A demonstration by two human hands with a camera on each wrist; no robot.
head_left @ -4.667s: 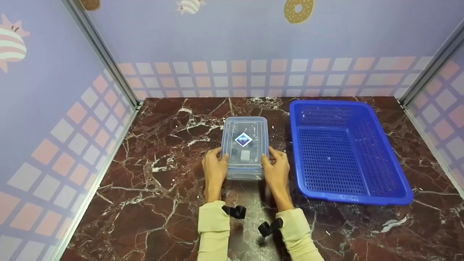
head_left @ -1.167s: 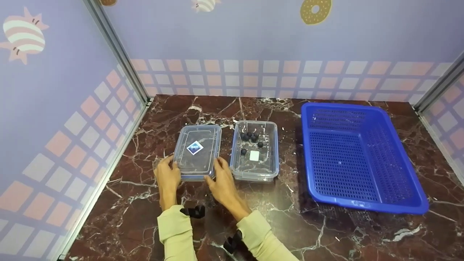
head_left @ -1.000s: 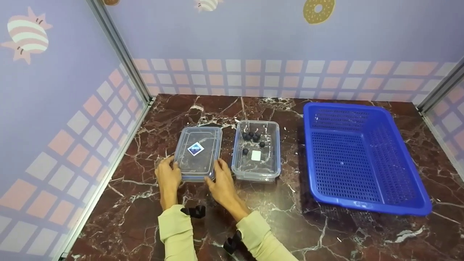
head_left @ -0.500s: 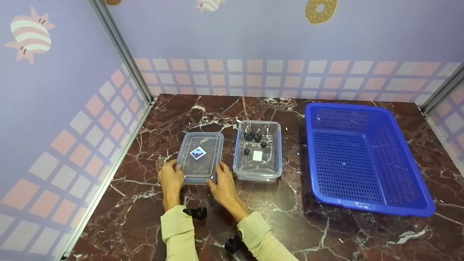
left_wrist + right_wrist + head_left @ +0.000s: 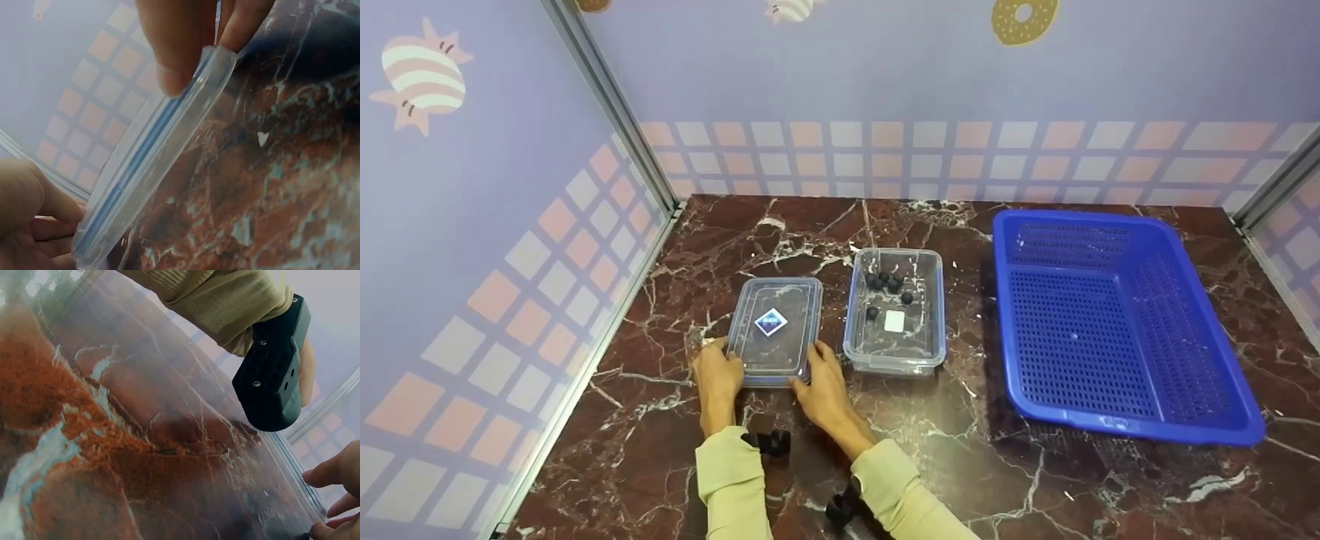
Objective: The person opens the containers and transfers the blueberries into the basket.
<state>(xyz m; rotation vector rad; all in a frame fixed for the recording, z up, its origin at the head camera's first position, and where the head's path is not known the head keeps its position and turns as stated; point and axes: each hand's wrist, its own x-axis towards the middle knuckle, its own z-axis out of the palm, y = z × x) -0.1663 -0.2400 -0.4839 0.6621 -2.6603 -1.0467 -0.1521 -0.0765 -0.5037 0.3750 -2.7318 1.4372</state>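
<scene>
At left, the left hand (image 5: 720,377) with fingers in a pinch on the near-left edge of the clear lid (image 5: 776,350); then this lid, between both hands; at its near-right corner, the right hand (image 5: 825,384) with fingers in similar pinch; just beside, open box (image 5: 894,364) with dark balls (image 5: 894,286); farther right, blue basket (image 5: 1132,425).

The head camera is looking forward and down from above the hands (image 5: 718,377), taking in tabletop (image 5: 622,457) and wall (image 5: 877,82). The left wrist camera is facing the lid (image 5: 153,153) from very near. The right wrist camera is looking low across the tabletop toward the left sleeve (image 5: 239,309). Head and left wrist views are sharing lid and hands.
</scene>
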